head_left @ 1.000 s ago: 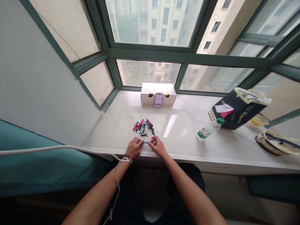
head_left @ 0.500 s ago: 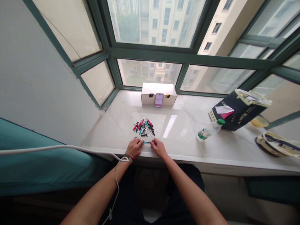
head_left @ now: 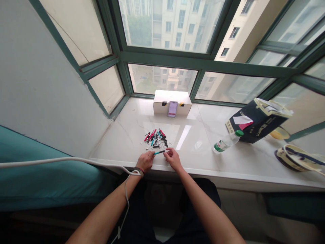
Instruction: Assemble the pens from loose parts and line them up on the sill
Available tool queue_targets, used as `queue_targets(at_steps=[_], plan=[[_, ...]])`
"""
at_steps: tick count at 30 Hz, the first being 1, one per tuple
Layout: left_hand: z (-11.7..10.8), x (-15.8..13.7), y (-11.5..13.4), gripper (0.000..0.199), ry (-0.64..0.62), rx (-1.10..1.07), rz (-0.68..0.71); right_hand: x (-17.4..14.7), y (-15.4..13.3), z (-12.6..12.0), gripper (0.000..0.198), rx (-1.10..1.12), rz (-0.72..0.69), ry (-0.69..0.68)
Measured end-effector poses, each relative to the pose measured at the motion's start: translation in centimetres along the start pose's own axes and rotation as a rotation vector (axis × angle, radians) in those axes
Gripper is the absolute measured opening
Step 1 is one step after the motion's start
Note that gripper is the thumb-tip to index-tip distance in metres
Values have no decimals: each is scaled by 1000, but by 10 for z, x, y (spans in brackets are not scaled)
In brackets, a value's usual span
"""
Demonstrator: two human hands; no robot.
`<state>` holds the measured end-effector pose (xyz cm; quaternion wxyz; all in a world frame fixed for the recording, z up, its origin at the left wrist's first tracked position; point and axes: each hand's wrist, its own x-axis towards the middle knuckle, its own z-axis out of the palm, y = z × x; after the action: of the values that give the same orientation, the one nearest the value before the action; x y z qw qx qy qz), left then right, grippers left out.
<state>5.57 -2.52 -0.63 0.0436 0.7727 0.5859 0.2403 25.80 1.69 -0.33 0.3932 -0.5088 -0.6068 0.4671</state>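
Observation:
My left hand (head_left: 145,160) is closed on one end of a teal pen barrel (head_left: 159,152) with a black section at its right end. The barrel slants slightly up to the right above the sill's front edge. Close to the black end, my right hand (head_left: 173,158) has its thumb and forefinger bent together around a small pale, thin piece too small to make out. Just beyond both hands lies a pile of pen parts (head_left: 156,138): red, black and teal barrels and thin silvery pieces.
A white box (head_left: 172,98) stands by the window with a blurred purple phone-like thing (head_left: 172,109) against it. To the right are a plastic bottle (head_left: 228,141), a dark paper bag (head_left: 259,120) and a woven-looking item (head_left: 299,157). A white cable (head_left: 76,159) crosses my left wrist.
The right hand has moved slightly up and opened away from the pen's black end, which now shows. The teal barrel has tilted from level to rising on the right.

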Motion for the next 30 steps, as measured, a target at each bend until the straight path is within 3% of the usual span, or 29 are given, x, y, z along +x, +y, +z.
queue_targets(at_steps=[10, 16, 21, 25, 30], plan=[[4, 0, -1, 25, 40, 25, -51, -2, 0, 2, 26, -82, -7, 3], [0, 0, 2, 24, 26, 26, -80, 24, -4, -8, 30, -30, 146, 104], [-2, 1, 4, 24, 27, 29, -92, 63, -10, -37, 13, -398, 51, 192], [-3, 2, 5, 25, 7, 29, -103, 79, -7, -47, 12, -573, 27, 74], [-6, 2, 6, 29, -42, 31, -118, 87, -9, -41, 13, -762, 69, -29]])
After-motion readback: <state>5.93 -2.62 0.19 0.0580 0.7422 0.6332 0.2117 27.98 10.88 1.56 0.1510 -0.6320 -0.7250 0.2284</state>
